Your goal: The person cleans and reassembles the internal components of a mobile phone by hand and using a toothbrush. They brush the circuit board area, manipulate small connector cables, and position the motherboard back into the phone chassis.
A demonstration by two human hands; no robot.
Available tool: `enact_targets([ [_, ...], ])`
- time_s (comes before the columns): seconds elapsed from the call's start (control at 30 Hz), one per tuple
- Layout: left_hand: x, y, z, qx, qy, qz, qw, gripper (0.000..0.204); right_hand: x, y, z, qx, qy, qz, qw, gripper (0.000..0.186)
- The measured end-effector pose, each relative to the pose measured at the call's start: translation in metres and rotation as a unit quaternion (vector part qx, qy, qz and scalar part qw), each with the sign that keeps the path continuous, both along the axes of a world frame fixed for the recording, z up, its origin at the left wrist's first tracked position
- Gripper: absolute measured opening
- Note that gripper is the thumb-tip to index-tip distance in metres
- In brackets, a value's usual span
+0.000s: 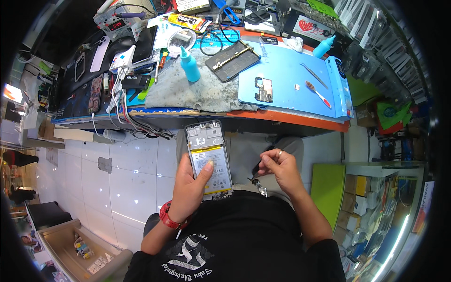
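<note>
My left hand [191,181] grips an opened phone [211,171] upright over my lap, showing its battery, yellow strips and upper metal shielding; my thumb lies on the battery. My right hand [279,169] is closed in a pinch to the phone's right, with a thin dark item at its fingers that I cannot make out. Just below it, small dark and shiny parts [261,188] sit by my lap. On the bench's blue mat [291,66] lie a loose circuit board [264,89], curved tweezers [314,75] and a red-and-white brush [318,94].
The cluttered bench [286,123] spans the front, with a grey cloth [167,94], two cyan bottles [190,68], a dark tray [231,61], cables and devices. A brown bin [66,235] is at lower left; a lit glass display case [376,216] is at right.
</note>
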State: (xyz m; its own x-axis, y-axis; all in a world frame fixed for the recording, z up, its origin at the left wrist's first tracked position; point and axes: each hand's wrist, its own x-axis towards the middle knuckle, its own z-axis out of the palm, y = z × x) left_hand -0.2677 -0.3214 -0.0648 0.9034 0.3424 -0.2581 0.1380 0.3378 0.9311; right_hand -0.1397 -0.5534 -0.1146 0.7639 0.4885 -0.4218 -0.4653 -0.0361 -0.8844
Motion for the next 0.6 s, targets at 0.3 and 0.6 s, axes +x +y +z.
enact_targets([
  [0.3,-0.003,0.000,0.000,-0.023,0.003,-0.019,1.000,0.030,0.023,-0.006,0.021,-0.090,-0.240,-0.054,0.965,0.017],
  [0.6,-0.009,0.003,-0.002,-0.026,0.000,-0.032,0.999,0.030,0.055,0.008,0.062,-0.216,-0.504,-0.005,0.836,0.023],
])
